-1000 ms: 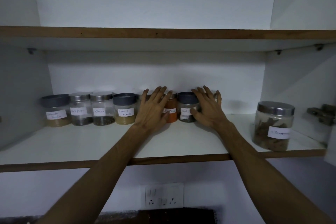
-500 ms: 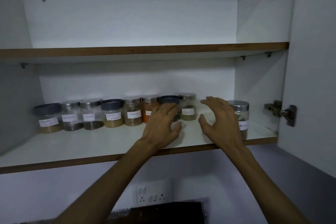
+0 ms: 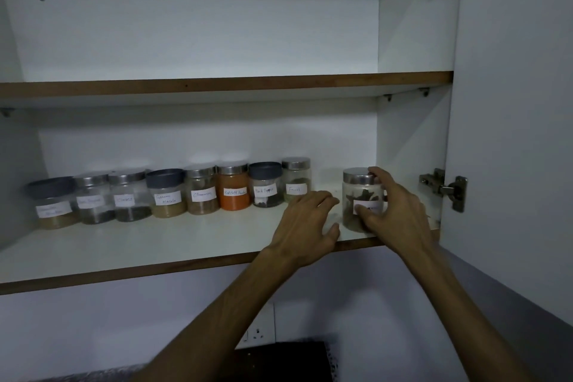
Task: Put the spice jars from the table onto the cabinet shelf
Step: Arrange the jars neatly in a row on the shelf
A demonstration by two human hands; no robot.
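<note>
Several labelled spice jars stand in a row along the back of the lower cabinet shelf [image 3: 161,242], among them an orange red chilli jar [image 3: 234,187], a black pepper jar [image 3: 265,184] and a fennel jar [image 3: 296,178]. A larger steel-lidded jar with dark brown pieces [image 3: 361,195] stands apart near the shelf's right front corner. My right hand [image 3: 393,211] wraps around that jar, fingers over its lid and thumb across its label. My left hand [image 3: 305,226] hovers just left of it, fingers spread and holding nothing.
The upper shelf [image 3: 217,84] holds nothing visible. The open cabinet door [image 3: 511,133] with its hinge [image 3: 446,189] stands right of the jar. A wall socket [image 3: 259,332] and a dark object [image 3: 288,360] lie below the cabinet.
Both hands left the row of small jars and moved right. My right hand has closed around the large jar near the right end; my left hand followed beside it.
</note>
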